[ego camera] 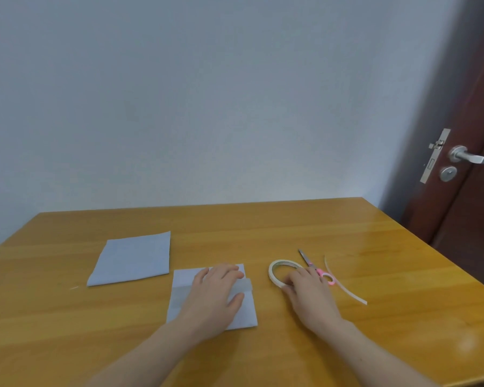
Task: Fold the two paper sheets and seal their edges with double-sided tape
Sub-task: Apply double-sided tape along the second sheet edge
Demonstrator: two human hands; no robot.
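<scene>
Folded paper (179,297) near table (67,331) edge, pinned flat under relaxed left hand (217,291); right hand (305,289) pinching tape roll (274,268), scissors (308,259) just beyond; second paper (132,258) farther left.

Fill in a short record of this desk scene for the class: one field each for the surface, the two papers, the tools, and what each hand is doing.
surface: wooden table
far paper: folded sheet, lying flat, untouched
near paper: folded sheet under the left hand, a pale strip across it
left hand: left hand flat, pressing on the near sheet
right hand: right hand at the tape roll; grip unclear
scissors: pink-handled scissors, just beyond the right hand
loose item: curled white strip, right of the scissors
</scene>
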